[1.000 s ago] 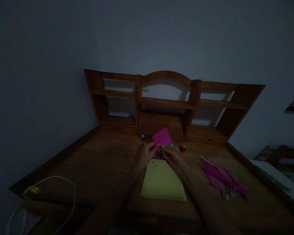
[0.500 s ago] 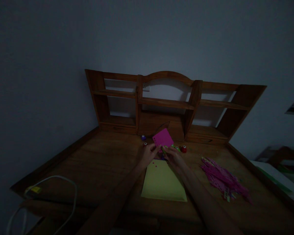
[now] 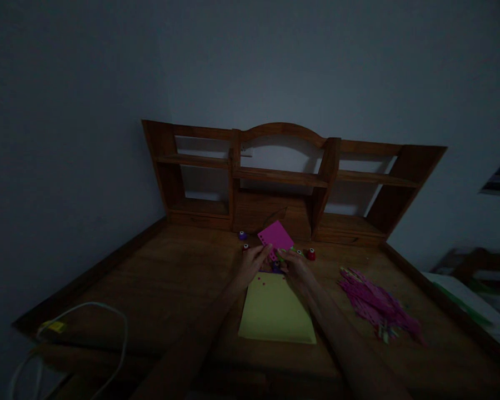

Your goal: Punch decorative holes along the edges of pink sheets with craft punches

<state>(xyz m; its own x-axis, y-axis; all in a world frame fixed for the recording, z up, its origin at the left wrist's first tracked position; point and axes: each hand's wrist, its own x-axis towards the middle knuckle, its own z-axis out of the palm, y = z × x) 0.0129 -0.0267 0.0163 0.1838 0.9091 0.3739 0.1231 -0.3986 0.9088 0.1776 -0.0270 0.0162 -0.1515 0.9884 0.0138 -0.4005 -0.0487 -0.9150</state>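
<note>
My left hand (image 3: 252, 264) pinches the lower left edge of a pink sheet of paper (image 3: 276, 234), which is tilted and has small holes along its edges. My right hand (image 3: 295, 264) is closed around a small green paper punch (image 3: 280, 254) at the paper's lower corner; the fingers partly cover it. Just below the hands lies a dark purple piece (image 3: 276, 267), too dim to make out. Under them is a stack of pale yellow paper (image 3: 277, 308), with a few tiny pink bits (image 3: 264, 284) on its top end.
Behind the hands stand a purple punch (image 3: 242, 235), a dark red one (image 3: 245, 247) and a bright red one (image 3: 311, 254). Pink strips (image 3: 373, 300) are heaped at right. A wooden shelf (image 3: 281, 176) backs the desk; a white cable (image 3: 125, 328) loops at front left.
The green punch has moved slightly to the right in my right hand, and more of the holed pink edge shows between my hands. The view has shifted a little.
</note>
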